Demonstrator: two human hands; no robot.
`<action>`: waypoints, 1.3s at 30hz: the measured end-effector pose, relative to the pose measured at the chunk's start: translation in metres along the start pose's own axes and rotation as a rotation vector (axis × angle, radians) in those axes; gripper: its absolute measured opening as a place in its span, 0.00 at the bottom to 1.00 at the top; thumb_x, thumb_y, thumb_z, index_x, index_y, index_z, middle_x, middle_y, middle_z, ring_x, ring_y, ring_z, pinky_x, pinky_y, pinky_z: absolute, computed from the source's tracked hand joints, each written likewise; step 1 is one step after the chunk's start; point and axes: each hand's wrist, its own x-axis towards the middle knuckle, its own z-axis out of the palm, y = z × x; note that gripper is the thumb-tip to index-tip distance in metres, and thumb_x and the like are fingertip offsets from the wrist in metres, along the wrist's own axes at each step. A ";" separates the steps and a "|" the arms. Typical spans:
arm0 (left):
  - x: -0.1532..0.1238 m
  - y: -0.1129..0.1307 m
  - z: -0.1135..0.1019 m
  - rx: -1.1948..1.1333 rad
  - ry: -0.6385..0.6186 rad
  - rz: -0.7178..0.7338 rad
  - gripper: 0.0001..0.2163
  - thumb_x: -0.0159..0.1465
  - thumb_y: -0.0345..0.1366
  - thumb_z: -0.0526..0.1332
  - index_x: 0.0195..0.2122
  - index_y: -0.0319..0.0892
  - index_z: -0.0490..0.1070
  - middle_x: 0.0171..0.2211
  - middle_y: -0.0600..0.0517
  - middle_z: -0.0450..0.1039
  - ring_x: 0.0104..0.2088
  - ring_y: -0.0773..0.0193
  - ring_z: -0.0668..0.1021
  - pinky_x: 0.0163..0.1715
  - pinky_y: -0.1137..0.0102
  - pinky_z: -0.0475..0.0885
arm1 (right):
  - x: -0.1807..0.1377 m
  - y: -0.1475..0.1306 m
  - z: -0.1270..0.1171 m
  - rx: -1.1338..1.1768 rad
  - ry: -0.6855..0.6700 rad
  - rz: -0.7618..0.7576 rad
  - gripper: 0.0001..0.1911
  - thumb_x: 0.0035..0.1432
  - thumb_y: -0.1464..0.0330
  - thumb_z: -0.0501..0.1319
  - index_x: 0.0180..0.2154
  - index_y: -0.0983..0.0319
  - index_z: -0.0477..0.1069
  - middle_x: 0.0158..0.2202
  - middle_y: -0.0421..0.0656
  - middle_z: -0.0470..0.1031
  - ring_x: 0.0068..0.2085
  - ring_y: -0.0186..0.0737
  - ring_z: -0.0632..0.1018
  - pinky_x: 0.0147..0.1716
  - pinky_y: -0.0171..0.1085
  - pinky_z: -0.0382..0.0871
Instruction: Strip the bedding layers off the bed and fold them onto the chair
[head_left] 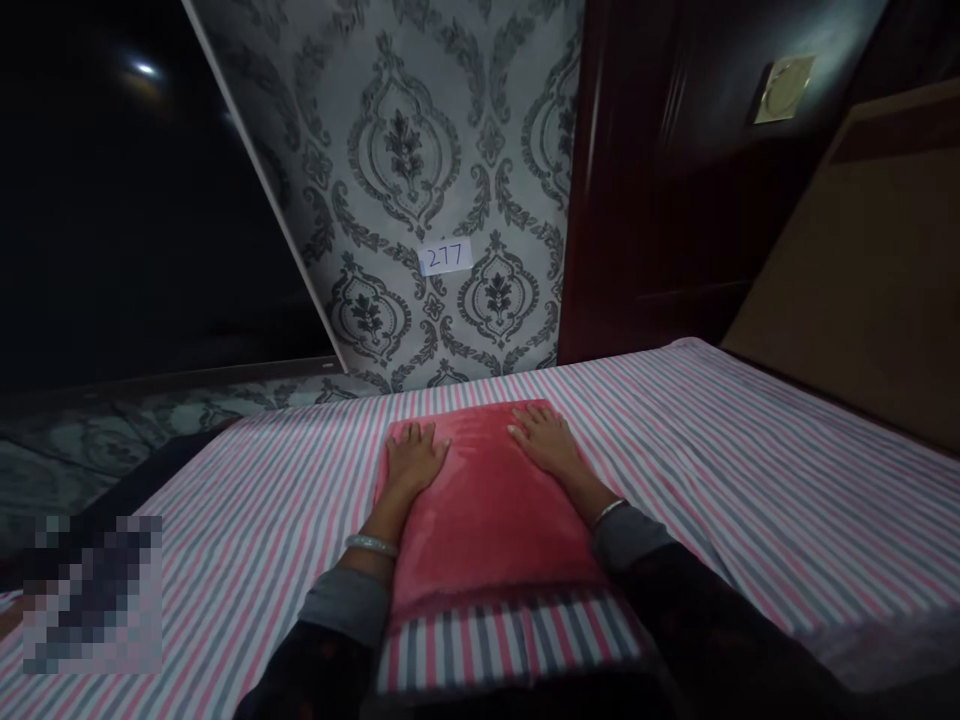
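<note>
A pink plush folded cloth (484, 500) lies on a bed covered by a pink, grey and white striped sheet (750, 470). My left hand (412, 455) rests flat on the cloth's far left corner, fingers spread. My right hand (541, 438) lies flat on its far right corner, fingers stretched out. Both wrists wear silver bangles and grey cuffs under dark sleeves. Neither hand grips anything.
A wall with grey damask wallpaper carries a small label reading 277 (447, 257). A dark red wooden door (660, 180) stands to the right, and a brown headboard (862, 270) runs along the bed's right side. Darkness fills the left.
</note>
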 end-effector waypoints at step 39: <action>-0.037 -0.011 -0.055 -0.091 -0.151 0.073 0.30 0.73 0.50 0.43 0.71 0.42 0.53 0.74 0.40 0.47 0.73 0.47 0.50 0.69 0.41 0.43 | -0.012 -0.010 -0.033 0.052 -0.140 0.044 0.32 0.73 0.52 0.43 0.72 0.58 0.53 0.73 0.49 0.50 0.72 0.58 0.50 0.67 0.60 0.46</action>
